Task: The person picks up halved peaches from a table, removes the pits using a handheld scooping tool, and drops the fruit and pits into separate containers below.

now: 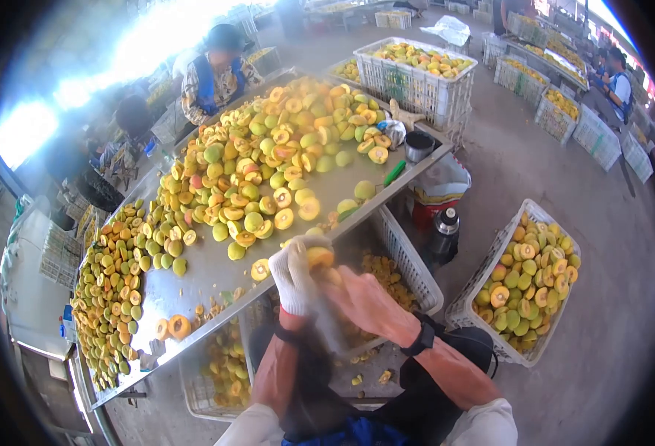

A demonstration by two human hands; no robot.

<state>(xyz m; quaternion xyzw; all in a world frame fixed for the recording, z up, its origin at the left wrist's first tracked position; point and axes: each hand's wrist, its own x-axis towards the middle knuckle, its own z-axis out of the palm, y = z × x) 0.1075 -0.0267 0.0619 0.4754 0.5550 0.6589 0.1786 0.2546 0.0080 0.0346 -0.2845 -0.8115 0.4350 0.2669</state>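
Observation:
My left hand (295,276), in a white knitted glove, is closed around a yellow peach (320,258) at the table's near edge. Against it is my bare right hand (368,299), its fingers curled in towards the fruit; what they grip is hidden and blurred. Beyond my hands, a heap of halved and whole yellow-green peaches (268,160) covers much of the metal table (327,181). Below my hands stands a white crate (414,271) with orange-yellow peach pieces (387,279) in it.
A full crate of peaches (524,286) stands on the floor at right. Near the table corner are a green-handled tool (394,173), a dark cup (419,146) and a black thermos (444,234). Another crate (416,78) stands behind. Across the table sits a person (216,74).

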